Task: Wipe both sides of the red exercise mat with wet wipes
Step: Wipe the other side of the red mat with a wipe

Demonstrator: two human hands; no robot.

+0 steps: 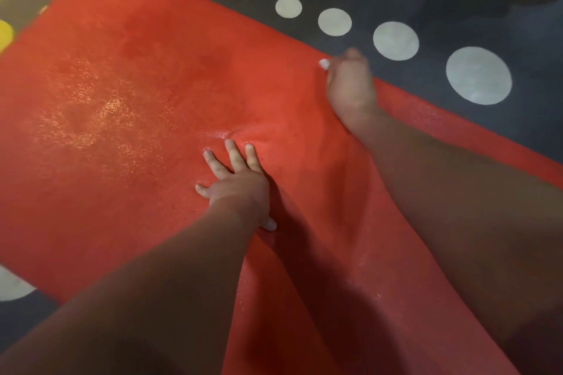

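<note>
While the red exercise mat [128,76] lies spread on the dark floor [457,9], its upper face carries a wet sheen on the left and darker damp patches farther off, so I judge that much of this side has already been wiped. The strip nearest the camera, between the forearms, looks less glossy and may need a pass. Nothing shows the underside, so whether it has been cleaned cannot be told. If it has not, turning the mat over and wiping it is what remains. There is one mat, and two hands are on it. The left hand [234,175] lies flat with fingers spread, pressing the mat down, with a small ruck raised just ahead of its fingertips. The right hand [350,85] is at the mat's far edge and too blurred to tell whether its fingers are closed round anything. A small white bit [324,64] shows at its tip, and I take this for a wet wipe, though that is a guess. A second white speck [270,225] sits beside the heel of the left hand, and it may be a thumb tip or another scrap. Beside the far edge runs a line of five pale dots [396,40] on the floor, growing larger to the right, and more pale and yellow ones are scattered beyond.
</note>
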